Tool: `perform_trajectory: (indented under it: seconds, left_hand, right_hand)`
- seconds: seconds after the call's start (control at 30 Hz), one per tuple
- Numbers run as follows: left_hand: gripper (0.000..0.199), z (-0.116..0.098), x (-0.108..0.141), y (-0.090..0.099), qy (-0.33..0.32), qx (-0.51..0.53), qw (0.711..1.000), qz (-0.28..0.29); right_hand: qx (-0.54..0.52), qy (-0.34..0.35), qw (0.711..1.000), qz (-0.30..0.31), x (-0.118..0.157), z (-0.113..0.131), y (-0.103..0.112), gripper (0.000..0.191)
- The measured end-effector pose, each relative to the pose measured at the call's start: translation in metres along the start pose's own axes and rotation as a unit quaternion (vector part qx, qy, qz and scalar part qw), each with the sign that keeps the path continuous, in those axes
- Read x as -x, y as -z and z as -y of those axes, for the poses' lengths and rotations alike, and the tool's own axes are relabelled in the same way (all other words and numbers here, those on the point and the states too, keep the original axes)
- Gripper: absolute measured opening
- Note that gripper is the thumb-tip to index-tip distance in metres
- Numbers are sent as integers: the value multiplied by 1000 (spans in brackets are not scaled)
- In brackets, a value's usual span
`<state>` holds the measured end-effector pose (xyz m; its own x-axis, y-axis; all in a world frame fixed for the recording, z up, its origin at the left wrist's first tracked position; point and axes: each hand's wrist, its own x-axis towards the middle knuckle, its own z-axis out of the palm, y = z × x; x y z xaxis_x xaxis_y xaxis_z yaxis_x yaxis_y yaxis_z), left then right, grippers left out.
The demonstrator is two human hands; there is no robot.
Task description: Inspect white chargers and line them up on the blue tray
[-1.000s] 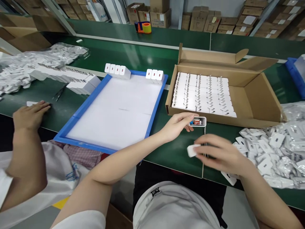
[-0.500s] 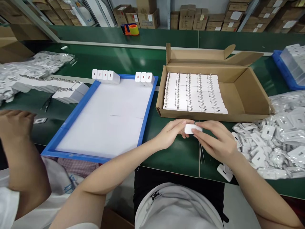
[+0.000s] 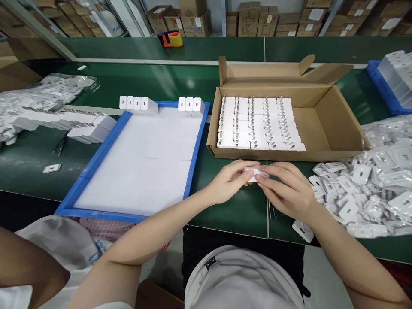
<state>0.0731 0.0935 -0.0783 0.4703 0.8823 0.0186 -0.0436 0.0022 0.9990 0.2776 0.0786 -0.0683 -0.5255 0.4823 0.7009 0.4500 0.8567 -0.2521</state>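
Both hands hold one small white plastic piece [image 3: 254, 174] over the green table, just in front of the open cardboard box [image 3: 289, 155]. My left hand [image 3: 230, 180] pinches its left end between thumb and fingers. The fingertips of my right hand [image 3: 286, 186] close on its right side. Rows of white blocks with metal prongs [image 3: 257, 122] fill the left and middle of the box. To the left lies a blue-framed white tray [image 3: 138, 159], with white blocks [image 3: 141, 105] and more blocks [image 3: 191, 105] standing along its far edge.
Loose white plates in clear bags [image 3: 370, 193] are heaped at the right. A co-worker's arm [image 3: 32, 262] is at the lower left. Pronged white blocks [image 3: 93, 128] and a bag of parts [image 3: 54, 92] lie at the left. An orange-yellow tape dispenser [image 3: 172, 39] sits at the back.
The white piece has been turned slightly in my fingers, and my left thumb now lies over its front. The co-worker's hand has left the table at the left.
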Motion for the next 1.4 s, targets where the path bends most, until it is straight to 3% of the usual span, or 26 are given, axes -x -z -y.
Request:
perform_trajectory:
  seconds: [0.07,0.13,0.23,0.33,0.43,0.7,0.9,1.13,1.4]
  left_hand:
    - [43,0,0,0,-11,-16,1000,3]
    - [43,0,0,0,-19,-27,999,5]
    - [43,1,1,1,-26,-43,999,0]
    - [42,3,1,2,-35,-53,998,-4]
    - [40,5,0,3,-45,-54,998,-2]
    - [41,4,0,3,-44,-55,997,12]
    - [39,3,1,2,-73,-107,991,13]
    - [34,4,2,-1,-145,-173,974,1]
    - [34,3,4,-2,-156,-183,971,-1]
  right_hand:
    - [-42,-55,998,-7,-3,3,2,33]
    - [-100,-156,982,-31,-4,5,3,27]
    - [-214,-316,924,-44,-2,2,2,26]
    - [-322,-388,864,5,-1,-3,1,31]
    - [-386,-404,829,31,-3,-7,1,34]
    - [-448,-439,779,11,0,-10,-3,35]
    - [-450,-413,792,-16,4,-5,-11,26]
    - [-466,-420,778,-27,-1,3,-8,21]
    - [-450,-399,798,-31,-2,6,-4,19]
